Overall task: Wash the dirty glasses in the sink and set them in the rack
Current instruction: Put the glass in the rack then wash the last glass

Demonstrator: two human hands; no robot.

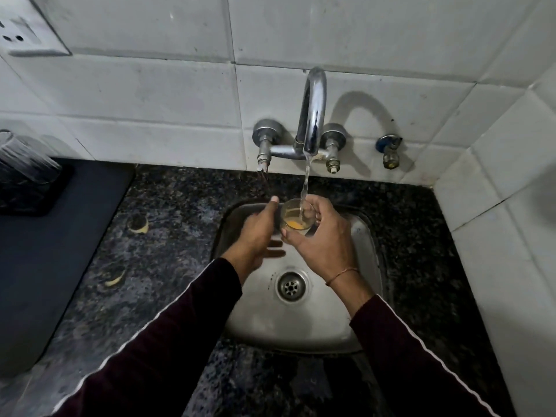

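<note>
Dark sleeves (168, 341) with a pale stripe nearest the lens, reaching forward over a steel sink (346, 320). Right hand (325, 236) wrapped round a small glass (296, 218), fingers (311, 203) curled over the far side and thumb on the near side, mouth tipped up under the stream from the tap (313, 115). Orange residue pooled in the bottom of the glass. Left hand (255, 233) just beside it, fingers straight and relaxed, gripping nothing, thumb raised near the rim. Likely light, rigid and breakable; wet walls probably slippery, so best held round the middle with fingers and thumb opposed, not by the rim. Drain (291, 286) below and nearer than the fingers. Speckled dark stone tabletop (168, 236) surrounding the sink, with two yellowish scraps (137, 225) left of the fingers. Further left, a dark mat (60, 251) bearing an upturned ribbed glass (21, 158), blurred; whether a rack sits there is hard to tell. White tiled wall (150, 94) beyond the fingers, with a socket (21, 31) at upper left and a small valve (390, 153) right of the tap.
</note>
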